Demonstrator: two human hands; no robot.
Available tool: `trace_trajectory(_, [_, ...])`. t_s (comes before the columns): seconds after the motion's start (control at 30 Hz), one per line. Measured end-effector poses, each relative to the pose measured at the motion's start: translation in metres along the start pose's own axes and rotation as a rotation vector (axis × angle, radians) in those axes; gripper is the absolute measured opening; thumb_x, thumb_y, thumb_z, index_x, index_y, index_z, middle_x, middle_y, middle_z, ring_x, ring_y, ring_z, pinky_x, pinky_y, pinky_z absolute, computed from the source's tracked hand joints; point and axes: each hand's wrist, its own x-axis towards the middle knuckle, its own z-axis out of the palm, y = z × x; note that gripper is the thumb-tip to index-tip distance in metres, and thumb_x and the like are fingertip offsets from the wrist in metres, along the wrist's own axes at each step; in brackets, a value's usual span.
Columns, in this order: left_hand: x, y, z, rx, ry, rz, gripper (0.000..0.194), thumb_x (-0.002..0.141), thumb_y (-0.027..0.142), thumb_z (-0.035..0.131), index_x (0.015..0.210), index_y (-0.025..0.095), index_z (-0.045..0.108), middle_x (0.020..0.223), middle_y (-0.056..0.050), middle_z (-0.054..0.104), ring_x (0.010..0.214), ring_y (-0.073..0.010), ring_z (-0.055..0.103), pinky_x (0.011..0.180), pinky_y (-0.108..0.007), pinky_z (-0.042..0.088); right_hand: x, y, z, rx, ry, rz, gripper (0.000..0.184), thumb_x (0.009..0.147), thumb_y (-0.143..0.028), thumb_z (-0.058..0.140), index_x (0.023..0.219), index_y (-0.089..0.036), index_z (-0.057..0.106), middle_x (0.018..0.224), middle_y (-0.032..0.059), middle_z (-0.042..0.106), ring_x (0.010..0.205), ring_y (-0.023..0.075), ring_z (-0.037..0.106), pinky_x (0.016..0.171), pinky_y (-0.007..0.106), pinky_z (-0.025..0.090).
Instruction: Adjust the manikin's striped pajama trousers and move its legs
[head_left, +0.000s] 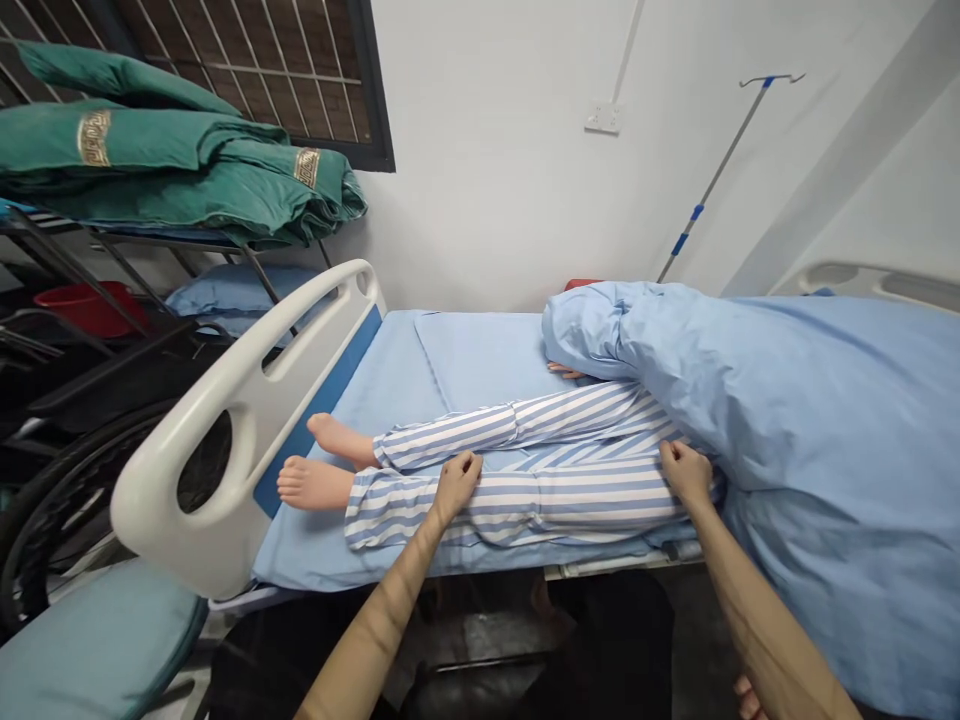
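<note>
A figure that looks like a training manikin lies on the bed in blue-and-white striped pants (pixel 592 490), its bare feet (pixel 319 482) toward the footboard. My left hand (pixel 459 482) is closed in a fist and rests on the near leg, around the shin. Farther up the same leg, my right hand (pixel 686 472) is also a fist, set on the thigh beside the edge of the blue quilt (pixel 795 400). Neither fist shows anything in it. The quilt hides the upper body; only the fingers of one manikin hand (pixel 564 370) peek out under it.
A white footboard (pixel 180 450) closes the bed's left end. Beyond it are a wheelchair wheel (pixel 30 520) and green folded bedding (pixel 187 170) on a rack. An IV pole (pixel 712 180) stands behind the bed. Someone's fingers (pixel 748 698) show at bottom right.
</note>
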Motion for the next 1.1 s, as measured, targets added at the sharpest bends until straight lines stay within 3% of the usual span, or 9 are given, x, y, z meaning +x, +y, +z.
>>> trace_trajectory(0.17, [-0.005,-0.031,-0.055,0.082,0.115,-0.020,0.037,0.082,0.047,0.043,0.056,0.022,0.047,0.054,0.002,0.052,0.059,-0.0141,0.050,0.064,-0.027,0.038,-0.012,-0.014,0.008,-0.076,-0.005,-0.117,0.033,0.081,-0.030,0.054,0.050,-0.022,0.043,0.051,0.0009,0.043,0.051,0.0125,0.025,0.061,0.032,0.015])
trace_trajectory(0.27, [-0.007,-0.050,-0.089,0.156,0.178,-0.060,0.035,0.082,0.045,0.043,0.056,0.022,0.045,0.054,0.002,0.051,0.059,-0.0145,0.050,0.063,-0.027,0.036,-0.032,-0.057,0.021,0.128,-0.057,-0.170,0.036,0.079,-0.037,0.053,0.049,-0.022,0.039,0.048,-0.0022,0.036,0.051,0.0119,0.025,0.059,0.030,0.018])
trace_trajectory(0.4, [-0.011,-0.058,-0.107,0.212,0.161,-0.057,0.034,0.084,0.043,0.042,0.059,0.022,0.046,0.057,0.002,0.053,0.061,-0.0147,0.051,0.066,-0.027,0.037,-0.090,-0.176,0.050,0.707,-0.228,-0.284,0.047,0.081,-0.053,0.046,0.049,-0.024,0.024,0.045,-0.0049,0.024,0.050,0.0112,0.025,0.052,0.027,0.019])
trace_trajectory(0.53, [-0.016,-0.059,-0.110,0.290,0.147,-0.030,0.032,0.089,0.040,0.039,0.064,0.022,0.047,0.060,0.001,0.057,0.063,-0.0156,0.054,0.068,-0.028,0.038,-0.165,-0.308,0.084,0.819,-0.383,-0.423,0.048,0.084,-0.051,0.046,0.050,-0.022,0.027,0.047,-0.0049,0.030,0.050,0.0098,0.029,0.052,0.025,0.024])
trace_trajectory(0.63, [-0.018,-0.067,-0.117,0.344,0.157,0.037,0.018,0.085,0.029,0.045,0.069,0.022,0.051,0.071,-0.004,0.065,0.072,-0.0187,0.059,0.074,-0.031,0.043,-0.211,-0.367,0.108,0.854,-0.531,-0.549,0.044,0.086,-0.043,0.047,0.051,-0.019,0.032,0.048,-0.0044,0.034,0.052,0.0094,0.032,0.056,0.024,0.023])
trace_trajectory(0.77, [-0.020,-0.073,-0.126,0.325,0.146,0.058,0.011,0.080,0.022,0.046,0.071,0.022,0.052,0.076,-0.006,0.067,0.075,-0.0200,0.060,0.075,-0.032,0.045,-0.240,-0.381,0.139,0.760,-0.600,-0.458,0.040,0.083,-0.037,0.050,0.051,-0.018,0.035,0.045,-0.0027,0.037,0.053,0.0116,0.032,0.058,0.026,0.017])
trace_trajectory(0.87, [-0.017,-0.059,-0.125,0.271,0.280,-0.063,0.020,0.085,0.029,0.040,0.068,0.022,0.048,0.069,-0.003,0.063,0.068,-0.0182,0.056,0.069,-0.030,0.043,-0.241,-0.374,0.155,0.809,-0.580,-0.329,0.041,0.085,-0.041,0.048,0.051,-0.019,0.039,0.048,-0.0016,0.046,0.056,0.0130,0.035,0.060,0.027,0.017])
trace_trajectory(0.97, [-0.011,-0.036,-0.115,0.195,0.401,-0.041,0.026,0.088,0.036,0.040,0.068,0.022,0.048,0.068,-0.002,0.061,0.069,-0.0170,0.056,0.069,-0.028,0.042,-0.234,-0.371,0.164,0.979,-0.602,-0.209,0.042,0.084,-0.046,0.044,0.051,-0.020,0.043,0.050,-0.0016,0.052,0.059,0.0146,0.041,0.061,0.025,0.022])
trace_trajectory(1.1, [-0.006,-0.020,-0.090,0.241,0.441,-0.111,0.027,0.090,0.029,0.040,0.065,0.021,0.048,0.067,-0.003,0.060,0.067,-0.0164,0.055,0.067,-0.026,0.038,-0.225,-0.377,0.165,1.084,-0.584,0.074,0.047,0.080,-0.053,0.040,0.048,-0.020,0.035,0.045,-0.0024,0.042,0.056,0.0143,0.037,0.058,0.026,0.027])
